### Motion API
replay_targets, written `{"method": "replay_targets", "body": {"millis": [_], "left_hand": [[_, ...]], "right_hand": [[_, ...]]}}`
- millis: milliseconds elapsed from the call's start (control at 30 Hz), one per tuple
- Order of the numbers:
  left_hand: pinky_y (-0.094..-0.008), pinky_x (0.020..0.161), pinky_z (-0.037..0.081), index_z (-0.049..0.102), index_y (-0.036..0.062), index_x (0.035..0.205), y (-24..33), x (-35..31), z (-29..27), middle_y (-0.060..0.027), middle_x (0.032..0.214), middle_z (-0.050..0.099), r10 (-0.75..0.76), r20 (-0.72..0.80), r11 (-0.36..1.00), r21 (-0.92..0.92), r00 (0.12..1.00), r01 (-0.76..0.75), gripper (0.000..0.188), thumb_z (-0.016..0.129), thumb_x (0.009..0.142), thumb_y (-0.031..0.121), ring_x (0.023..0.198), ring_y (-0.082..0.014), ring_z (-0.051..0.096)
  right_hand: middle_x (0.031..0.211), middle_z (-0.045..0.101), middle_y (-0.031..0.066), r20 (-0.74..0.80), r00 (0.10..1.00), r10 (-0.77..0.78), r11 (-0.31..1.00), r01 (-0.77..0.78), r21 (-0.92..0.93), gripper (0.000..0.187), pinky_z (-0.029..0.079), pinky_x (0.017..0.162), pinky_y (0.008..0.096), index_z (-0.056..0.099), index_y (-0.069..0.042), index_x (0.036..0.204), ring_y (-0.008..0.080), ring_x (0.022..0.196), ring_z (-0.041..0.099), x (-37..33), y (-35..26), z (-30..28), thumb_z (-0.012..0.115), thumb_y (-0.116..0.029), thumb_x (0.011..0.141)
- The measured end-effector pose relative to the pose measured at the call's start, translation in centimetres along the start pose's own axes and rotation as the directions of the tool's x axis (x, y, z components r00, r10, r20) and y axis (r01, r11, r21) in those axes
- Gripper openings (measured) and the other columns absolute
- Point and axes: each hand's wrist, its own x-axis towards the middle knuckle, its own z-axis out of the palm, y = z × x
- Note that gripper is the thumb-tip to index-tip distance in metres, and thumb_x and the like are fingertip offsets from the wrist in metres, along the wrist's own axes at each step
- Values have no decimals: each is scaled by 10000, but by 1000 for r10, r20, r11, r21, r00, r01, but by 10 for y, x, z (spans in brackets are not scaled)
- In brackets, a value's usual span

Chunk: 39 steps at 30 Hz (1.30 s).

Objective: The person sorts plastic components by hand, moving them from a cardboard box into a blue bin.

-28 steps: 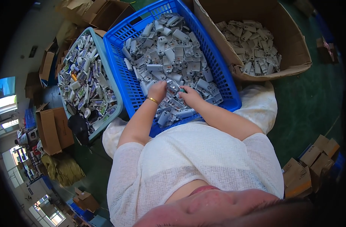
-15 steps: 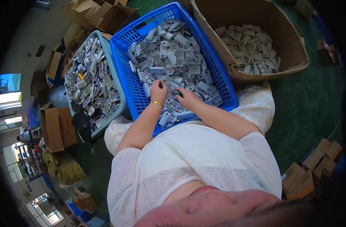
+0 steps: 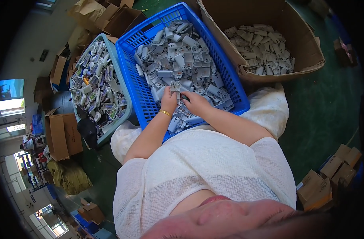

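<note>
My left hand pinches a small light-grey plastic housing and holds it above the heap. Close on its right, my right hand is closed with its fingertips near the housing. A small dark-handled tool shows only in part between those fingers; its tip I cannot make out. Below both hands, a blue slatted plastic basket holds a heap of similar grey plastic housings. Several have an open side with small metal-coloured parts showing.
To the left stands a pale teal tub full of mixed plastic pieces, with a black item on its near edge. A large cardboard box at the right holds more whitish housings. Other cartons stand on the green floor.
The housing in my left hand is turned so its open side faces up more. My right hand has shifted slightly, and the tool shows less between its fingers.
</note>
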Motion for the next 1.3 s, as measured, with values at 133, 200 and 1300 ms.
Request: {"method": "replay_targets", "body": {"millis": [133, 200, 1300], "left_hand": [[-295, 681, 475, 426, 32, 1105, 20, -8, -3, -84, 937, 575, -86, 60, 987, -128, 994, 93, 270, 443, 835, 34, 782, -174, 584], [-307, 668, 478, 429, 31, 1105, 51, -19, -4, -91, 932, 584, -126, 83, 975, -175, 989, 139, 271, 447, 834, 42, 769, -189, 593], [-335, 434, 477, 400, -9, 1092, 54, -22, 6, -207, 803, 583, -49, -83, 970, 232, 995, 67, 257, 433, 843, 46, 571, -264, 611]], "right_hand": [[1002, 583, 167, -10, 999, -52, 997, 51, -59, 342, 437, 805, 392, 521, -69, 1123, 327, 942, 546, 1, 8, 4, 516, -193, 804], [980, 591, 166, -16, 998, -57, 996, 56, -72, 336, 444, 790, 396, 523, -75, 1119, 332, 920, 554, 1, 8, 2, 516, -195, 805], [902, 620, 146, -28, 1000, -9, 992, 6, -128, 280, 465, 693, 415, 536, -90, 1082, 333, 820, 585, -1, -1, 9, 494, -216, 835]]}}
